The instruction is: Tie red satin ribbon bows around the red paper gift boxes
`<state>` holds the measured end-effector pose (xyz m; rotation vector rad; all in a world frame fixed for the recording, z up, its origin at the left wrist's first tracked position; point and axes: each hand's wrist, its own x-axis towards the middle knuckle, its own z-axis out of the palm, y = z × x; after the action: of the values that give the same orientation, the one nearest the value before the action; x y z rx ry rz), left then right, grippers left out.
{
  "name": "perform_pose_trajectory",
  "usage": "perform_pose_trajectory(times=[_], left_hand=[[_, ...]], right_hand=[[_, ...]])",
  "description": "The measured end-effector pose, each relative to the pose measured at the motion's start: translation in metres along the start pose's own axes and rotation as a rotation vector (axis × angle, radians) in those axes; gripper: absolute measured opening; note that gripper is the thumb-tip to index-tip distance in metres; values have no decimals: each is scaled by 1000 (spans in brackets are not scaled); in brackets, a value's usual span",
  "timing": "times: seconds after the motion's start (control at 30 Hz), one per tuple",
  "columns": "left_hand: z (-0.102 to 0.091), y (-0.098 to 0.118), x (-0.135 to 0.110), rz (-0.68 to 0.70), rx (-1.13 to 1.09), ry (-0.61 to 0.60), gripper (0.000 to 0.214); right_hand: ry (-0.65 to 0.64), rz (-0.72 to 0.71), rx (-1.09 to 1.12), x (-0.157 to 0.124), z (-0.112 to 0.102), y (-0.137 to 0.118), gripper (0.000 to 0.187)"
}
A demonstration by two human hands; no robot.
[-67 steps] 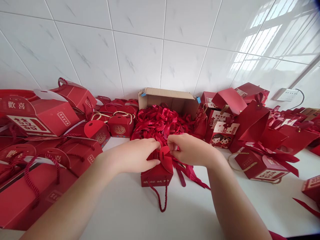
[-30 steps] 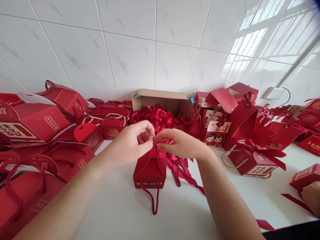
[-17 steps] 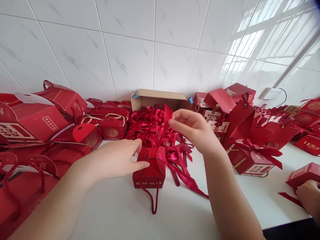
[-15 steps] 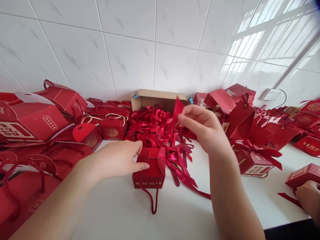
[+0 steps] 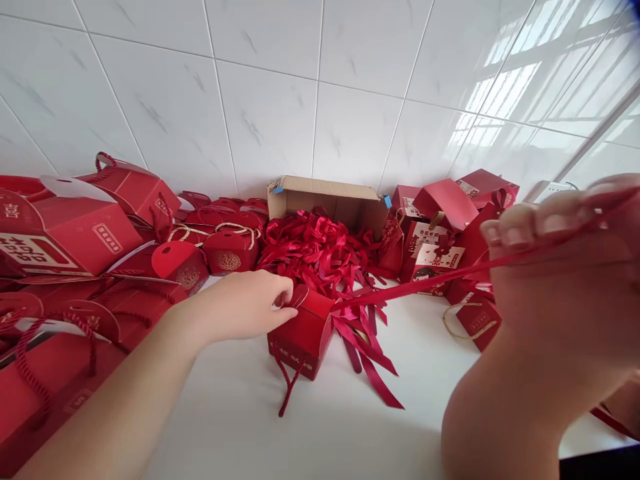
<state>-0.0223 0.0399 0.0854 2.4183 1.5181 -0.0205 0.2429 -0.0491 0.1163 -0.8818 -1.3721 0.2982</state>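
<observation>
A small red gift box (image 5: 301, 333) with a twisted cord handle stands on the white table in the middle. My left hand (image 5: 255, 303) holds it by the top left edge; the thumb lies on the lid and the other fingertips are partly hidden. A red satin ribbon (image 5: 415, 287) runs taut from the box's right side up to the right. Its far end is in the closed fingers of my right hand (image 5: 555, 267), which is raised and blurred at the right. Behind the box lies a tangled heap of red ribbons (image 5: 320, 247).
The ribbons spill from an open cardboard box (image 5: 330, 190) against the tiled wall (image 5: 270, 120). Several red gift boxes (image 5: 75, 233) are piled at left, more gift boxes (image 5: 450, 207) at right. Loose ribbon tails (image 5: 377, 380) lie on the white table (image 5: 240, 420). Another person's hand shows partly at lower right.
My right hand has swung far to the right, pulling the ribbon out straight from the box. The box has turned and tilted slightly under my left hand, which keeps its hold.
</observation>
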Motion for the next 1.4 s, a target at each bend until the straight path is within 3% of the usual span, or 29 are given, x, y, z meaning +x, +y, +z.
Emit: perform_pose_trajectory(times=[0.07,0.1,0.17,0.3,0.37,0.43,0.63,0.83,1.2,1.4], left_hand=[[-2,-4,-1,-7,-16,-8,24],[-3,-7,-1,-1,-29,-12,24],[-5,-11,0,17,-59,-23,24],[-8,-14,2,9,-102,-44,27],[-8,-13,3,-12,-117,-45,29],[-7,-13,3,-30,-127,-38,33],[-6,-12,3,-24,-167,-34,31],[-7,-11,4,-25,-187,-48,27],[-2,-14,6,-55,-131,-57,30],[-3,-12,6,-55,-99,-63,28]], right_hand=[[58,-32,241,7,10,6,16],[24,3,319,11,17,11,14],[-143,125,333,17,33,20,13],[-569,343,104,16,66,40,20],[-767,393,-21,13,81,50,20],[-868,405,-120,8,93,59,20],[-966,467,-192,2,107,74,22],[-960,459,-224,0,109,80,24],[-974,575,-277,1,114,77,22],[-995,533,-288,-2,117,77,23]])
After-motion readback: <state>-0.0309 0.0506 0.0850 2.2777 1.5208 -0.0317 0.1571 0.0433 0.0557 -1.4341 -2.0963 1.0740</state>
